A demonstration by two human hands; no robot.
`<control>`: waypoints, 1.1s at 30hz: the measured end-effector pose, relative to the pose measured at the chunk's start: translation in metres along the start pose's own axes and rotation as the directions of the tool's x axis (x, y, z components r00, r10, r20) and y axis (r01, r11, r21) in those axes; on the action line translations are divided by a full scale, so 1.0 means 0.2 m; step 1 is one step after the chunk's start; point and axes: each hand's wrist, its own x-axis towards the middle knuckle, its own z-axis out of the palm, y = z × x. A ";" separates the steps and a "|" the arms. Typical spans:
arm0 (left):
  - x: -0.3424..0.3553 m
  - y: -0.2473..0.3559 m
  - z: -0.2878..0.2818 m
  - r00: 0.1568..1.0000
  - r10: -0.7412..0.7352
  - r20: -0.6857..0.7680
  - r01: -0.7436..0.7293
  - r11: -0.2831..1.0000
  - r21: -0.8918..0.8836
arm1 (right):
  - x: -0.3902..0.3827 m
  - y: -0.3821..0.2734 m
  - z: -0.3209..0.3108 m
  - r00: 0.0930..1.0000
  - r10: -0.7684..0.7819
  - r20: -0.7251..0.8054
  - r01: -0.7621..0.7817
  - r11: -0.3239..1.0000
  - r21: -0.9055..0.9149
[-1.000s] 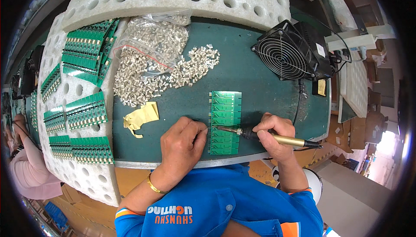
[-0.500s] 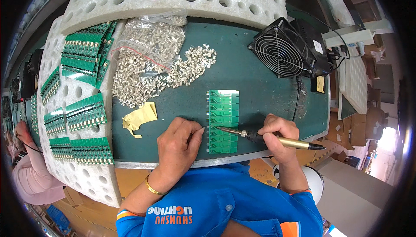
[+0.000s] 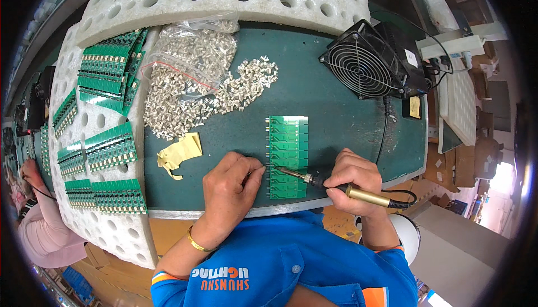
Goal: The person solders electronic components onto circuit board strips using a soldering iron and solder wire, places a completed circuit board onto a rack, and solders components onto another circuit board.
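My right hand (image 3: 352, 181) grips a soldering iron (image 3: 367, 197) with a gold handle; its tip rests at the left side of a green circuit board panel (image 3: 288, 144) with pins along that side. My left hand (image 3: 235, 183) is closed in a pinch just left of the panel, holding something too small to make out. Above it lie a torn piece of yellow paper (image 3: 179, 155), a pile of small silver connectors (image 3: 249, 80) and a plastic bag of more connectors (image 3: 196, 43).
A black fan (image 3: 367, 63) stands at the back right. White perforated foam slabs (image 3: 112, 234) line the left and back, carrying populated boards (image 3: 106, 68). A cable (image 3: 381, 133) runs down the mat. Another person's arm (image 3: 42, 203) is at far left; cartons (image 3: 448, 172) lie to the right.
The iron's handle has swung lower toward me, with my right hand shifted and re-angled around it. My left hand stays beside the panel, nearly unmoved.
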 end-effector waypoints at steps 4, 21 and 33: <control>0.01 0.00 0.00 1.000 0.005 0.007 -0.005 1.000 0.008 | 0.00 0.01 0.01 1.000 -0.011 0.006 0.011 1.000 -0.002; 0.02 0.01 0.00 1.000 0.011 0.012 -0.011 1.000 0.009 | 0.01 0.02 0.01 1.000 -0.007 0.021 0.008 1.000 -0.006; 0.03 0.01 -0.01 0.999 0.011 0.030 -0.011 1.000 0.010 | 0.01 0.02 0.01 1.000 -0.008 0.028 0.009 1.000 -0.015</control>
